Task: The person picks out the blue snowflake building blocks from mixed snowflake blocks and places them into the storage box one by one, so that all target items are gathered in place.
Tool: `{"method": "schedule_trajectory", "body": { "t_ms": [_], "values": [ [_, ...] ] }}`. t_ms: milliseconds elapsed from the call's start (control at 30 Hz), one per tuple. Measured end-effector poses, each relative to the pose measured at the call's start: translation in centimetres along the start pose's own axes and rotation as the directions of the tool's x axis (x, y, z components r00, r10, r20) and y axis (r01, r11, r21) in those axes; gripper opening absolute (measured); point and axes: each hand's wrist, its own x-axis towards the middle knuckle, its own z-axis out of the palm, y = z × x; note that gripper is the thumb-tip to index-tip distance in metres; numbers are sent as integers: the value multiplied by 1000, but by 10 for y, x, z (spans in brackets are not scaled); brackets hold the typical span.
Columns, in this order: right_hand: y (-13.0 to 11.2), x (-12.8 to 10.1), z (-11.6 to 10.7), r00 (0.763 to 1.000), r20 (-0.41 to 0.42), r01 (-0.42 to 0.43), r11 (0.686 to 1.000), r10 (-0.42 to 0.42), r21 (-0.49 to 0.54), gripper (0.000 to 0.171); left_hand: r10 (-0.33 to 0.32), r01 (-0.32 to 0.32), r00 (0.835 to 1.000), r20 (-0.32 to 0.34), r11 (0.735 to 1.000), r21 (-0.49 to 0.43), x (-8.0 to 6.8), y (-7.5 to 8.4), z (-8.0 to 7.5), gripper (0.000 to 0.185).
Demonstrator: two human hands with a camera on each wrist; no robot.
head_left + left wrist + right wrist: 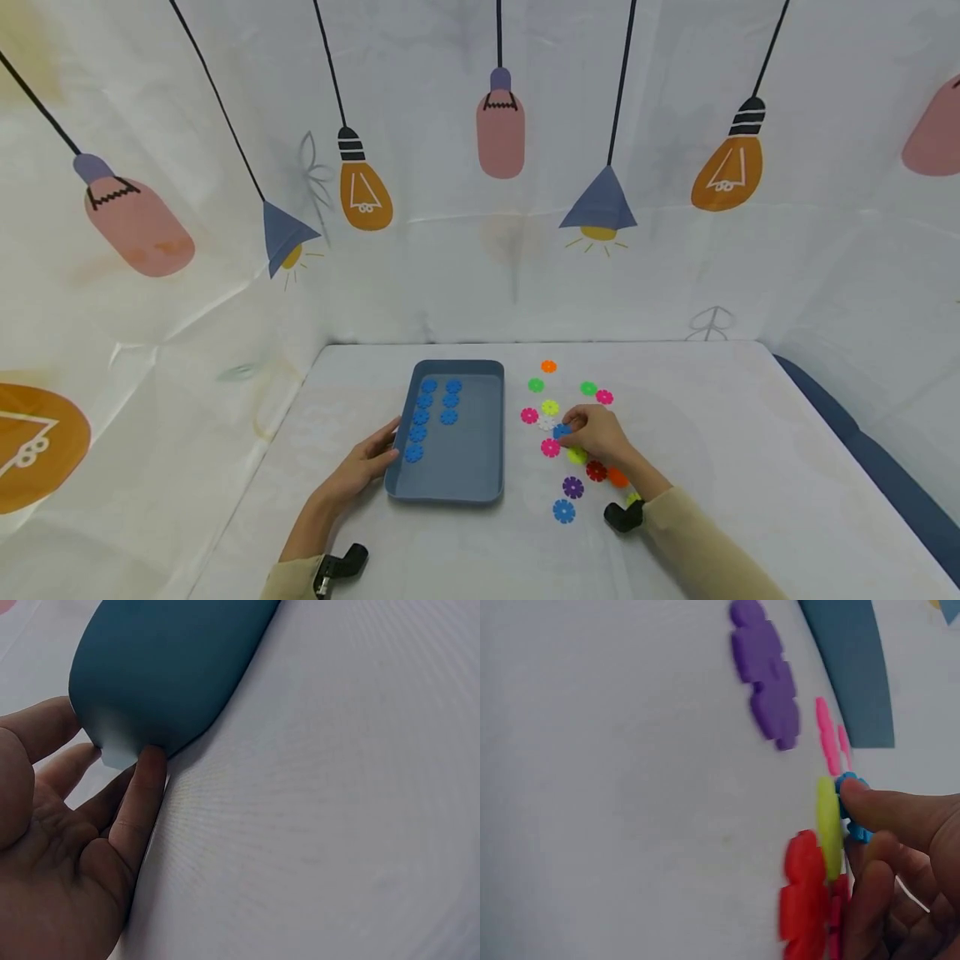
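Observation:
A blue-grey tray (465,467) lies on the table with several blue flower-shaped discs (417,433) in two columns on its left part. My left hand (367,462) grips the tray's left edge, its fingertips (152,761) against the tray's outer wall. To the right of the tray, my right hand (598,432) pinches a blue flower-shaped disc (859,831) between thumb and fingers, low over the loose discs. Close by it lie a yellow disc (828,825), a pink disc (551,448) and a red disc (802,900).
Around the right hand lie more loose discs: a purple one (573,487), a blue one (564,511) near the front, a green one (536,385) and an orange one (549,367) farther back. A printed cloth wall (450,283) rises behind the white table (420,550).

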Motion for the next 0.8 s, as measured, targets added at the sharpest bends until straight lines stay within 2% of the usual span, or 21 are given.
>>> {"method": "schedule_trajectory", "body": {
  "t_ms": [167,333,633,800],
  "values": [
    [-5,3,2,999,22,-49,993,46,109,14,11,-11,1000,3,1000,10,-1,1,1,64],
    [-13,9,7,996,80,-61,982,47,180,13,3,-3,1000,-6,1000,10,-1,3,1,63],
    [-30,9,14,990,141,-64,974,34,219,16,-7,7,999,-35,1000,5,0,0,0,63],
    [-41,8,22,987,158,-38,973,2,228,16,-10,10,1000,-26,1000,5,0,1,1,63]
  ]
}}
